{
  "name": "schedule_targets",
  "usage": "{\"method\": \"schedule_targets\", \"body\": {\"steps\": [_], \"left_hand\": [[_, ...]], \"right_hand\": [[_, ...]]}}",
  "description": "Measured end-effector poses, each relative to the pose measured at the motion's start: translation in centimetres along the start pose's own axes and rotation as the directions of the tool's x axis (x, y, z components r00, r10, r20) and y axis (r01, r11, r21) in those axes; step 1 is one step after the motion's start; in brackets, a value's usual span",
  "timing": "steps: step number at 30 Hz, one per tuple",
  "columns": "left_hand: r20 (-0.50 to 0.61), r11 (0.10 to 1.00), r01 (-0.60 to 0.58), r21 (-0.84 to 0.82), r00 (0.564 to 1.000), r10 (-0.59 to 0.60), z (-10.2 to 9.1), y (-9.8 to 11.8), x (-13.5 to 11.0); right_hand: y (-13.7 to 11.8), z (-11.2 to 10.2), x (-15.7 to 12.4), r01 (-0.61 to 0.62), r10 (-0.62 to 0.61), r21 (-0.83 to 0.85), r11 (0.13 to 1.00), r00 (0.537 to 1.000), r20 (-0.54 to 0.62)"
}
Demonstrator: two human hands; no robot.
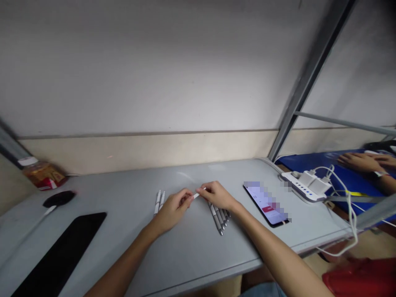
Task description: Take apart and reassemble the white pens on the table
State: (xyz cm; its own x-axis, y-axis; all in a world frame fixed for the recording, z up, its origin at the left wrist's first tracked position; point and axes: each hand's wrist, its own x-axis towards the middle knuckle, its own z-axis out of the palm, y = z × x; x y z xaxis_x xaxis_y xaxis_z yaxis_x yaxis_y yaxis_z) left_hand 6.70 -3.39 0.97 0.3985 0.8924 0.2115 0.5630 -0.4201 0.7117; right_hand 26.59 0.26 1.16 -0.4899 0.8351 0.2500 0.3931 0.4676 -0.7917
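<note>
Grey wall (154, 82) fills twelve o'clock behind a smooth grey table (192, 258). From afar I see the left hand (173, 209) and right hand (218, 195); slim grey-and-white pens (216, 218) lie at five o'clock. Both hands pinch one thin white stick (196, 195) between them.

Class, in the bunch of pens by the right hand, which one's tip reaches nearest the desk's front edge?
The leftmost pen in that bunch: its tip extends farther toward the front edge than the others' tips.

1 view | from head | facing forward-down | desk (192, 251) near, wall (161, 78) beyond
</note>
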Motion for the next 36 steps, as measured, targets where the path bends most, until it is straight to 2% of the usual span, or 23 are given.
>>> {"method": "schedule_targets", "body": {"steps": [4, 7, 10, 14, 16, 18, 22, 24, 27, 30, 34, 36], "left_hand": [[-0.072, 0.981, -0.050, 0.187, 0.995, 0.064, -0.5, -0.6, 0.0], [-0.097, 0.941, -0.111, 0.321, 0.984, 0.149, -0.8, -1.0, 0.1], [-0.116, 0.876, -0.137, 0.462, 0.970, 0.213, -0.9, -1.3, 0.3], [-0.096, 0.800, -0.143, 0.583, 0.965, 0.243, -1.1, -1.3, 0.4], [-0.107, 0.790, -0.124, 0.601, 0.966, 0.234, -1.1, -1.2, 0.3], [-0.123, 0.800, -0.102, 0.591, 0.969, 0.215, -1.1, -1.3, 0.2], [-0.130, 0.858, -0.067, 0.509, 0.979, 0.154, -1.2, -1.8, 0.0], [-0.128, 0.891, -0.045, 0.451, 0.985, 0.114, -1.2, -2.1, 0.1], [-0.115, 0.926, -0.015, 0.377, 0.991, 0.063, -1.2, -2.3, 0.2], [-0.118, 0.935, -0.024, 0.353, 0.990, 0.070, -1.1, -2.3, 0.2], [-0.092, 0.938, -0.061, 0.341, 0.991, 0.098, -1.1, -2.1, 0.1], [-0.075, 0.935, -0.063, 0.349, 0.993, 0.095, -1.1, -2.0, 0.0]], "right_hand": [[0.4, -0.5, 0.1, -0.080, 0.088, 0.127, 0.989, 0.994, -0.060], [0.5, -0.9, 0.1, -0.193, 0.197, 0.286, 0.939, 0.980, 0.017], [0.4, -1.0, 0.1, -0.303, 0.284, 0.430, 0.851, 0.952, 0.110], [0.0, -0.9, 0.1, -0.353, 0.327, 0.509, 0.785, 0.934, 0.145], [-0.1, -0.8, 0.0, -0.339, 0.307, 0.511, 0.790, 0.940, 0.150], [-0.2, -0.6, 0.0, -0.280, 0.251, 0.480, 0.832, 0.960, 0.126], [-0.1, -0.3, -0.1, -0.036, 0.048, 0.252, 0.967, 0.998, -0.044], [-0.1, -0.3, -0.1, 0.060, -0.040, 0.155, 0.986, 0.991, -0.130], [0.1, -0.2, 0.0, 0.155, -0.128, 0.113, 0.982, 0.968, -0.214], [0.4, -0.2, 0.1, 0.130, -0.093, 0.144, 0.981, 0.967, -0.239], [1.0, -0.2, 0.2, -0.042, 0.055, 0.122, 0.992, 0.993, -0.106], [1.2, -0.3, 0.1, -0.013, 0.025, 0.107, 0.994, 0.994, -0.109]]}}
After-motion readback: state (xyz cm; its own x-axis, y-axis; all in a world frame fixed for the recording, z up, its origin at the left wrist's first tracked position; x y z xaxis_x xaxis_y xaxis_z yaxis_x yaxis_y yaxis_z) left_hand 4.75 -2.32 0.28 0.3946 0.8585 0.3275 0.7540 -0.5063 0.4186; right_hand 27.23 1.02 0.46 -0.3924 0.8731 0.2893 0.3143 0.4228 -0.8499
